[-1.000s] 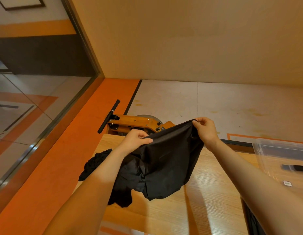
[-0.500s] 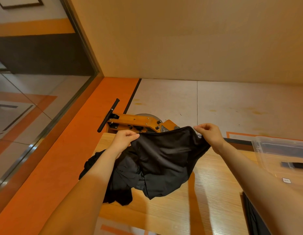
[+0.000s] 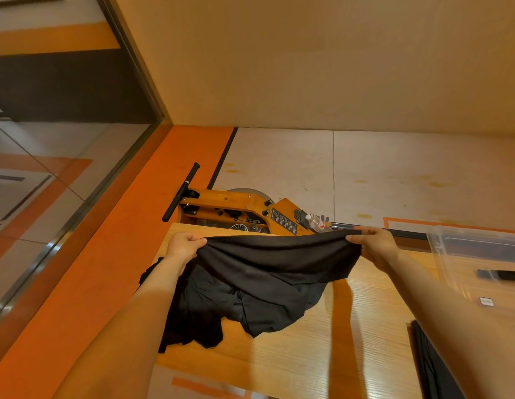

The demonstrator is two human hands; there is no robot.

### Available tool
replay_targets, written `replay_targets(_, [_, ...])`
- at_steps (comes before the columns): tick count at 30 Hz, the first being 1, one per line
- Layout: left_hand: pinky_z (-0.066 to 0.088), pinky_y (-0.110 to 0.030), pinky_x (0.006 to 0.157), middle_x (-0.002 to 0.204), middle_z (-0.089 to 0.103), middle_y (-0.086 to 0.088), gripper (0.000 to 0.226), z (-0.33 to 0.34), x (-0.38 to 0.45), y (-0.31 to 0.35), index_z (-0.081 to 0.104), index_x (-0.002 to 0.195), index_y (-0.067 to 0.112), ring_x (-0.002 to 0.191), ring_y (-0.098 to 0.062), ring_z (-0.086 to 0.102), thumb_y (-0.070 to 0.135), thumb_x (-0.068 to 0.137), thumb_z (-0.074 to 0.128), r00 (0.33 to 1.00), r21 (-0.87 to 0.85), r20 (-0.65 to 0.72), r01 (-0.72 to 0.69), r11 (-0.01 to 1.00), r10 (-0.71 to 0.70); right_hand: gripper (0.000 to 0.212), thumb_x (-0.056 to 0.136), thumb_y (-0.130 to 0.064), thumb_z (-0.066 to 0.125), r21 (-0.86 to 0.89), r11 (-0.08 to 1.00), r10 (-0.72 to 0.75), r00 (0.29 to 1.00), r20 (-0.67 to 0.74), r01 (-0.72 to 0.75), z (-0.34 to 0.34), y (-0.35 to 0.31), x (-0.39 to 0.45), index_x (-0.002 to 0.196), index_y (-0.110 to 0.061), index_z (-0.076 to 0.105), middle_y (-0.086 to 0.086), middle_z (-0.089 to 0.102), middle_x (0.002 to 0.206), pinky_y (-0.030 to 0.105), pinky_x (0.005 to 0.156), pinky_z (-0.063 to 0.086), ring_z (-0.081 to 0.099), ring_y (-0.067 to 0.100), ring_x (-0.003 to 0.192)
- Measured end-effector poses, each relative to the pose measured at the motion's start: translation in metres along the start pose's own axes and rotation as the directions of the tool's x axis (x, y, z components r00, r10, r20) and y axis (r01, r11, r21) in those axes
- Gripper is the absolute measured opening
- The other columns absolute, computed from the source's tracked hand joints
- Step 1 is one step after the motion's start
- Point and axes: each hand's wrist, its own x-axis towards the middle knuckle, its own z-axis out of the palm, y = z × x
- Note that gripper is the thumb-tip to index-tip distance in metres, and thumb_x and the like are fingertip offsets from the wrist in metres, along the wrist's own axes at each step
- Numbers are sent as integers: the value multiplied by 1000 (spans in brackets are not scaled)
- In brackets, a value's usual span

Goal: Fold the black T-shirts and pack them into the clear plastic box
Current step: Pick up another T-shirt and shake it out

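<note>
Both hands, left hand [image 3: 183, 245] and right hand [image 3: 373, 246], pinched one black T-shirt [image 3: 268, 272] edge taut above the desk's [image 3: 322, 355] far edge, apparently to spread it for folding.

From my remote seat I see a plain tan wall [image 3: 322, 61] meeting a pale tiled floor [image 3: 293, 159] with an orange band [image 3: 112, 240], a glass partition [image 3: 49, 145] on the left, and a wood-grain table [image 3: 308, 355] under warm light.
</note>
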Motion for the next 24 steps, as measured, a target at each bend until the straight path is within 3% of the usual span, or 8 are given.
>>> replay_targets(5, [45,-33,76,82,56,-9,27,10,7,9,53,67,11,82,-22,52,6,93,59,998,-79,-11,55,995,-56,42,86,-2,69,230,970,65,996,66,-79,-20,-8,3,126,-1,58,18,64,120,36,89,55,63,31,110])
replay_targets(8, [41,-32,72,73,55,-6,24,19,6,19,57,68,6,72,-21,50,7,92,62,999,-68,-45,16,998,-19,29,89,-4,66,383,919,66,993,96,-98,-33,-15,2,118,-5,60,16,64,119,37,101,49,61,27,114])
replay_targets(11, [40,-32,80,89,62,-4,11,30,-1,41,66,86,1,89,-20,54,8,92,61,995,-99,-79,-66,993,59,20,92,-4,63,521,849,50,995,85,-87,-43,-22,2,111,-8,59,15,64,117,36,103,48,62,26,112])
replay_targets(14, [45,-36,84,101,62,-6,10,42,-4,69,64,95,9,99,-24,56,12,96,55,986,-111,-90,-149,983,140,42,91,-11,67,529,848,22,999,38,-39,-55,-32,4,131,-7,55,15,63,125,36,89,55,64,26,112])
replay_targets(17, [53,-47,86,99,62,-7,12,52,-2,94,63,97,13,98,-31,59,17,98,52,978,-148,-119,-190,971,174,29,93,-13,64,548,836,-8,999,-36,27,-68,-50,2,122,-7,60,11,65,115,31,79,54,64,21,102])
replay_targets(19, [50,-41,86,101,61,-6,15,57,-8,116,63,103,9,96,-26,57,17,98,51,960,-155,-176,-244,957,217,21,95,-15,63,545,836,-38,997,-65,68,-77,-63,1,115,-10,61,8,65,111,28,74,52,63,17,96])
replay_targets(24, [41,-29,83,106,57,-2,18,64,-20,168,61,111,8,97,-16,51,14,98,51,906,-224,-298,-373,901,301,31,94,-15,64,544,819,-124,982,-140,181,-101,-107,-3,124,-12,59,5,66,112,27,78,52,64,16,98])
